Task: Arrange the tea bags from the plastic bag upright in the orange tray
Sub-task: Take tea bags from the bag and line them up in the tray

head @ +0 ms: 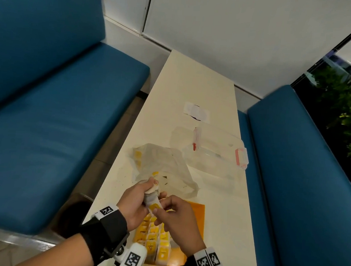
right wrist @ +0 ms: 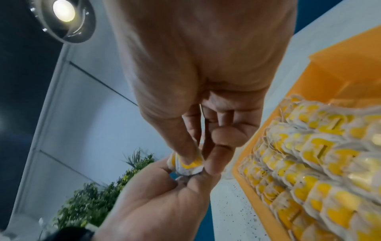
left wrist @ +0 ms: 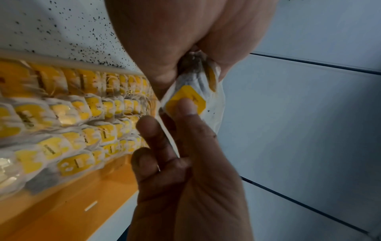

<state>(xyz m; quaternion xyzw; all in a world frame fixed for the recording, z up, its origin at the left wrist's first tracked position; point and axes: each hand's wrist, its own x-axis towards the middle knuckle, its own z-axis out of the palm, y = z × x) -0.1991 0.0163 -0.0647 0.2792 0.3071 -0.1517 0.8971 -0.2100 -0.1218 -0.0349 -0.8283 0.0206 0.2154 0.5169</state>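
Over the far end of the orange tray (head: 196,209), my left hand (head: 143,195) grips a small bunch of white tea bags (head: 151,200) with yellow tags. My right hand (head: 159,210) pinches the lowest tea bag of that bunch by its yellow tag (left wrist: 186,101) between thumb and forefinger (right wrist: 212,163). Several rows of tea bags (head: 157,240) stand upright in the tray's near part (left wrist: 68,124). The crumpled plastic bag (head: 164,167) lies on the table just beyond my hands, with a few yellow-tagged bags showing inside.
A clear plastic box (head: 214,154) with red clips stands beyond the bag on the right. A white sticker (head: 196,112) lies farther back. Blue bench seats (head: 56,124) flank the narrow white table (head: 194,82). Dark tea specks dot the tabletop (left wrist: 68,32).
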